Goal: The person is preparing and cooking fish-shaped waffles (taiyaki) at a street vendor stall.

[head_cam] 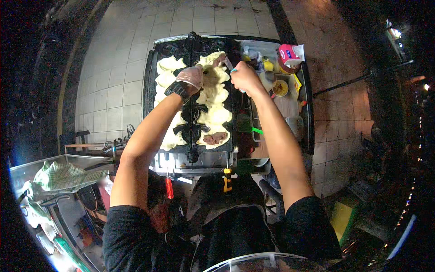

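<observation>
My right hand (247,79) grips a light-blue-handled tool (233,70), whose pale blade or tip reaches the brown filling (219,60) at the far end of the right-hand batter. My left hand (192,76), in a clear plastic glove with a dark band at the wrist, is over the middle of the black two-sided griddle mould (193,136); its fingers are partly hidden and what they hold cannot be told. Pale batter fills shaped cavities in the left row (166,80) and the right row (214,114). Brown filling (215,138) also lies on the nearest right portion.
Right of the mould, a tray area holds a pink packet (289,56), a cup with yellowish contents (280,88) and a green-handled utensil (257,130). Red (169,188) and yellow-black (227,182) handles project from the near edge. A checked cloth (63,175) lies on a glass-topped case at left.
</observation>
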A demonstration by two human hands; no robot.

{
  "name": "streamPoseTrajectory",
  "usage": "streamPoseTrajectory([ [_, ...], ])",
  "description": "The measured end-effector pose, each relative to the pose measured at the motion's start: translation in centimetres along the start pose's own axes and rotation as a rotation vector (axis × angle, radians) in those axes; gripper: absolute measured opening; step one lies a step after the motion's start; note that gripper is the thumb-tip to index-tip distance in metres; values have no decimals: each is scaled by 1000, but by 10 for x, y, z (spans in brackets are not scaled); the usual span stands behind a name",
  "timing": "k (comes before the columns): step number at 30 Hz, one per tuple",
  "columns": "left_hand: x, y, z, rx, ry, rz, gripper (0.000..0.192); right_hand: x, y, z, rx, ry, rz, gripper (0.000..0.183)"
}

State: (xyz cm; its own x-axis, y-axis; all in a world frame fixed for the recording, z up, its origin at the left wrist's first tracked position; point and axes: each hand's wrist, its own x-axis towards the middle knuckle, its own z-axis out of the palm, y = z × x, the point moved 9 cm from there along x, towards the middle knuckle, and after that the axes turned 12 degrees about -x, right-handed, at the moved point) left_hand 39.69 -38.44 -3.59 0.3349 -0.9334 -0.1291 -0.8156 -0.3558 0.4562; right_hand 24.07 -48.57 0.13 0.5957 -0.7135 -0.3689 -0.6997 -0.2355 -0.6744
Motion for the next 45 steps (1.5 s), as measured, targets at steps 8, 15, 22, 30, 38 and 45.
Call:
streamPoseTrajectory([
  [8, -8, -9, -40, -181, 187, -146, 25, 22, 15, 22, 11, -170, 13, 8],
  [15, -10, 9, -11, -164, 128, -72, 20, 28, 1, 49, 712, -291, 74, 6],
  [22, 8, 4, -7, 12, -31, -61, 25, 15, -2, 30, -12, -10, 12, 11],
  [30, 13, -6, 0, 25, -54, -25, 24, -34, -36, -28, -636, 187, -201, 23],
  [38, 1, 1, -13, 120, 12, 28, 21, -10, -36, -16, -730, 176, -290, 21],
  [45, -38, -7, -43, 128, 123, -2, 25, -20, -31, -26, -596, 227, -296, 17],
])
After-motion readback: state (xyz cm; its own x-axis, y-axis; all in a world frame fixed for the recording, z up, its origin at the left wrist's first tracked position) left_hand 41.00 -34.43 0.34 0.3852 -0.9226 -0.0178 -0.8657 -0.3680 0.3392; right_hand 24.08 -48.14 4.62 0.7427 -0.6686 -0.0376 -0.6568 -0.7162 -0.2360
